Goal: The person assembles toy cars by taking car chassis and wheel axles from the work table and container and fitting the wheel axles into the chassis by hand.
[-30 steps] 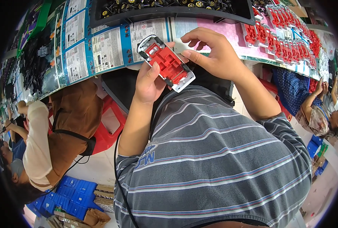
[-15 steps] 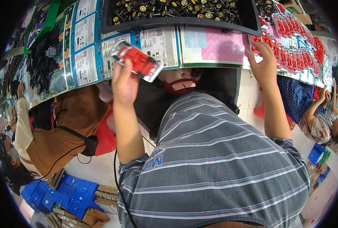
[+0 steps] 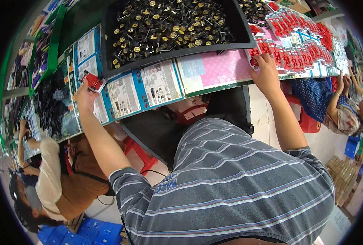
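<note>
The red and white toy car (image 3: 92,81) sits pinched in the left hand (image 3: 84,93), held out over the printed sheets (image 3: 142,90) at the bench's left end, just beside the black tray (image 3: 108,65) of small gold-headed parts. Setting it down flat and square would seem to serve best, fingers released only once it rests. The right hand (image 3: 266,73) is well apart from it, its fingers closing on 1 red piece (image 3: 255,61) at the near end of the row of red pieces (image 3: 295,49).

My left hand (image 3: 85,93) holds a shiny red plastic part (image 3: 92,81). The paper sheets (image 3: 144,90) look smooth. My striped shirt (image 3: 230,183) is soft cloth.
</note>
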Demonstrator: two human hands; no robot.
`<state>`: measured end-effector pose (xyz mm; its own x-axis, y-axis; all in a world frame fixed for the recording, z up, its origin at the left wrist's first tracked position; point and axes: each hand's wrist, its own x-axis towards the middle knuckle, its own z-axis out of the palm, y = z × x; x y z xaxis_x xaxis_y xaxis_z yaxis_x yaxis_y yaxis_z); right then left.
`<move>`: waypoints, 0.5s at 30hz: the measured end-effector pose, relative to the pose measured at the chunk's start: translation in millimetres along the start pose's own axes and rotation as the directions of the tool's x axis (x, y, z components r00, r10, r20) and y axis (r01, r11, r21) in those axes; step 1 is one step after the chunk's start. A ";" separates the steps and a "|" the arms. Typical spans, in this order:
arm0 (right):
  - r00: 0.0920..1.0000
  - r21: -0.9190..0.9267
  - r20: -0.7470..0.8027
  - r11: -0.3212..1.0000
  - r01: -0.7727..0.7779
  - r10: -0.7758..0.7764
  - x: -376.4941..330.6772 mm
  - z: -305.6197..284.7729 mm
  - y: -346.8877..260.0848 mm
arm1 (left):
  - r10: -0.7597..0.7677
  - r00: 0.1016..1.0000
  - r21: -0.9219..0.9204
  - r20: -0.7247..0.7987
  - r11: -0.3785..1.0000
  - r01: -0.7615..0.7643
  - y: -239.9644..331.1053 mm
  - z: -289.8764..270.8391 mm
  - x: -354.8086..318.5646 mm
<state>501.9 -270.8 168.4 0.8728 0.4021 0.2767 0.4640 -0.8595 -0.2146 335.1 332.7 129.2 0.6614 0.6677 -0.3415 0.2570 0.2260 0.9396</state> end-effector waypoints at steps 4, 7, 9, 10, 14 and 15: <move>1.000 0.026 -0.004 1.000 -0.001 0.001 0.8 -7.6 0.5 | -0.078 0.996 0.180 0.037 0.981 0.070 14.6 -15.1 12.2; 0.999 0.197 -0.016 0.980 -0.034 0.038 5.1 -18.1 2.8 | -0.026 0.999 0.343 -0.044 0.938 0.040 12.9 -17.2 17.4; 0.995 0.242 -0.087 0.970 -0.023 0.045 19.9 -34.9 1.3 | 0.190 0.974 0.815 -0.122 0.579 -0.011 19.6 -10.5 -0.8; 0.977 0.217 -0.209 0.973 0.074 -0.028 31.5 -41.2 -0.3 | 0.376 0.926 0.962 -0.042 0.264 -0.064 19.1 -6.9 -11.6; 0.984 0.373 -0.145 0.916 0.149 -0.101 91.2 -60.7 -22.7 | 0.779 0.626 0.863 0.005 0.313 -0.396 12.1 73.0 -101.1; 0.994 0.425 -0.030 0.899 0.106 -0.103 108.9 -71.3 -48.2 | 0.755 0.655 0.827 -0.001 0.369 -0.424 5.0 89.8 -120.5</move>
<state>563.8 -208.1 275.6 0.8151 0.4792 0.3254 0.5744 -0.5959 -0.5612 319.9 189.6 173.0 0.6268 0.6091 0.4860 0.3968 -0.7862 0.4737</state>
